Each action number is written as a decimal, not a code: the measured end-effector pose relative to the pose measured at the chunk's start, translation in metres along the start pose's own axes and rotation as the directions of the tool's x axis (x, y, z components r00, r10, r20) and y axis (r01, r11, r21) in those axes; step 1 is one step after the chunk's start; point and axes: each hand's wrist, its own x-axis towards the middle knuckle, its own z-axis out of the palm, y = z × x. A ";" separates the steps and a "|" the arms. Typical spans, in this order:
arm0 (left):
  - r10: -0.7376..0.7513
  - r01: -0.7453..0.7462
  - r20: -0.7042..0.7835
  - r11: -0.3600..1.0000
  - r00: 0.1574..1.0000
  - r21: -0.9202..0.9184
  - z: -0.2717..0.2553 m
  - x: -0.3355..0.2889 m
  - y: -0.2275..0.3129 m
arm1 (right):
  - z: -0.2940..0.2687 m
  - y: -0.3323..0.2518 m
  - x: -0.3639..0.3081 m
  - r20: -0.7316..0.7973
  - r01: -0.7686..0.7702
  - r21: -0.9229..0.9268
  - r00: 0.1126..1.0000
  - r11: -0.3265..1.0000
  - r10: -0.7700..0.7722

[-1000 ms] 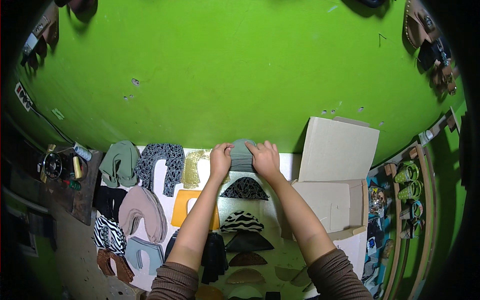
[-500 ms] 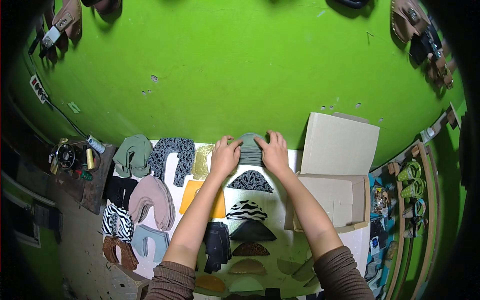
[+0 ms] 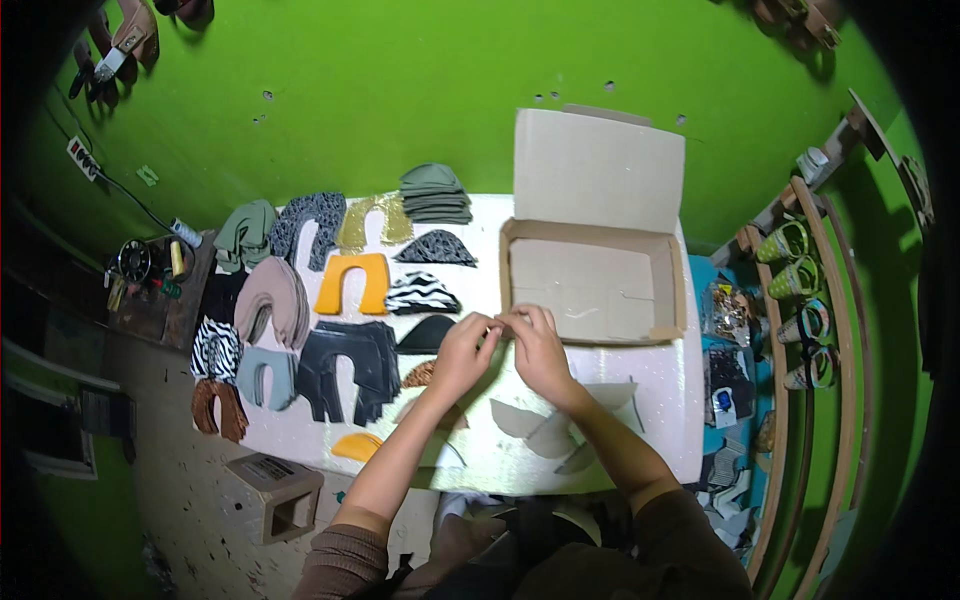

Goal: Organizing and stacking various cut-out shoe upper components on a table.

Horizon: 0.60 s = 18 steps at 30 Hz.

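- Above the table (image 3: 665, 365), your left hand (image 3: 463, 350) and right hand (image 3: 540, 358) meet at the fingertips, thumbs and fingers bent inward; I cannot tell whether something small is pinched between them.
- At 2 o'clock from your fingertips lies the open cardboard box (image 3: 590, 275), its long axis running from 9 to 3 o'clock. Your right hand is the nearer of the 2, its fingers overlapping the box's near-left corner in this view; whether they touch it, I cannot tell.
- At 9 o'clock, near your left hand, you have the black half-moon pieces (image 3: 425, 335), with the zebra-striped half-moon pieces (image 3: 420, 295) next to them at 10 o'clock.
- At 6 o'clock, toward the table's near edge, gray flat pieces (image 3: 515, 418) lie near your right forearm (image 3: 615, 440).
- At 1 o'clock, beyond the box, its lid (image 3: 600, 165) stands raised before the green wall (image 3: 400, 80).
- At 11 o'clock, well apart from your hands, sits the dark green stack (image 3: 435, 195); farther out at 10 o'clock are the orange U-shaped pieces (image 3: 352, 264).
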 end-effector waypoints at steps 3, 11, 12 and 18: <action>-0.044 0.047 0.113 0.998 0.993 -0.030 0.036 -0.040 0.016 | -0.025 0.014 -0.058 0.097 -0.055 -0.021 0.994 0.998 0.057; -0.124 0.034 0.326 0.962 0.937 0.269 0.101 -0.127 0.036 | -0.057 0.064 -0.157 0.300 -0.028 -0.116 0.952 0.993 0.062; -0.111 0.009 0.297 0.945 0.948 0.326 0.107 -0.137 0.042 | -0.058 0.066 -0.165 0.312 0.001 -0.149 0.949 0.989 0.046; -0.089 -0.018 0.220 0.896 0.972 0.444 0.123 -0.156 0.037 | -0.065 0.066 -0.185 0.365 -0.006 -0.140 0.929 0.990 0.058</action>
